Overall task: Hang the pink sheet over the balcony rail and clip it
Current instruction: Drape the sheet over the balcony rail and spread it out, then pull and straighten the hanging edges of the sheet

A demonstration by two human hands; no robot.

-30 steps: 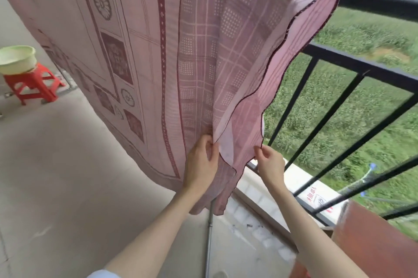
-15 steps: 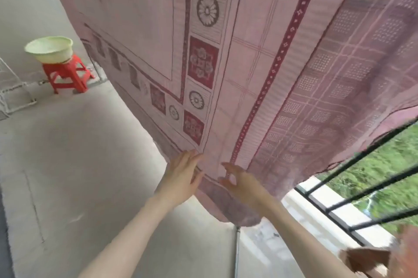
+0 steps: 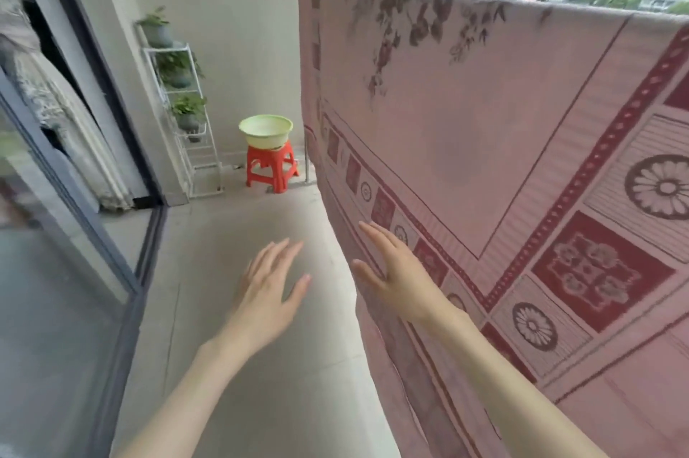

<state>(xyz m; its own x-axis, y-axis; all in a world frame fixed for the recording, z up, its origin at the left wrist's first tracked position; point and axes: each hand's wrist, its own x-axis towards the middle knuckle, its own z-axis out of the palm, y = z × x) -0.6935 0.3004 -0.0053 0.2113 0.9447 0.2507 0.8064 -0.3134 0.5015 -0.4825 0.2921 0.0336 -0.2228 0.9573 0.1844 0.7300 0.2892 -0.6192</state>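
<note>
- Pale concrete balcony floor (image 3: 261,364) runs ahead of me to a plain white wall (image 3: 242,10), with a dark-framed glass sliding door (image 3: 56,234) along the left.
- My left hand (image 3: 266,290) hovers over the floor, fingers straight and spread, holding nothing and touching nothing.
- My right hand (image 3: 395,273) is also flat and open, fingers extended; it sits right at the hanging edge of the pink sheet (image 3: 466,140), and I cannot tell whether it touches the cloth.
- That sheet is draped over the rail on the right, which it hides, its top edge level. It is thin woven fabric with ribbed stripes, dark red squares and round flower medallions.
- At the far wall, a pale green plastic basin (image 3: 265,129) sits on a red plastic stool (image 3: 272,168).
- Beside it stands a white wire shelf (image 3: 194,144) holding potted plants (image 3: 182,66).
</note>
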